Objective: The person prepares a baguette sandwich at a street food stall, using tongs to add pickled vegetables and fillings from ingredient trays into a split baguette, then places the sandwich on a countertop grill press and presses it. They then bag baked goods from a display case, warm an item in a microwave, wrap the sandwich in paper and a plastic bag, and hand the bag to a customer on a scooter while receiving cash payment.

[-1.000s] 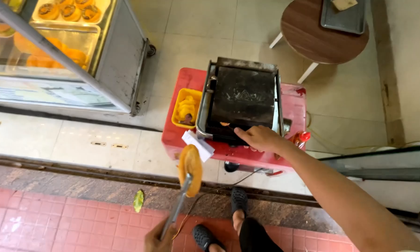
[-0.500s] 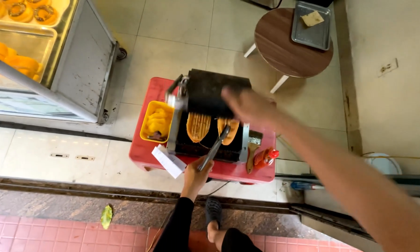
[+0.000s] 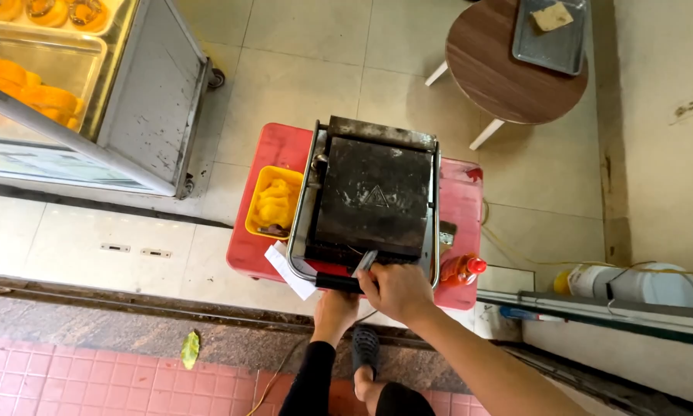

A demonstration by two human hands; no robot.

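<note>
- Both hands sit at the near edge of the grill press (image 3: 373,200): the right hand (image 3: 396,291) is curled around the black handle (image 3: 338,282) with a flat metal tool (image 3: 364,263) pinched against it, fingers closed tight
- Left hand (image 3: 335,306) is below the handle, knuckles up; it looks closed, but whether it grips the handle or only rests beneath it I cannot tell
- Grill press lies shut on the red stool (image 3: 277,154), lid down, dark and greasy; it looks heavy and stiff, probably hot, so the insulated handle at the front is the sensible place to hold, lifting in a hinge arc away from the body
- Red stool stands on the tiled floor, carrying the press and a yellow tray (image 3: 273,202) just left of it, touching or nearly so
- Yellow tray holds soft, pale-orange pieces that would likely tear or slip if squeezed
- White paper (image 3: 288,268) pokes out under the press's near left corner, light and floppy
- Red sauce bottle (image 3: 460,270) lies on its side at the near right corner
</note>
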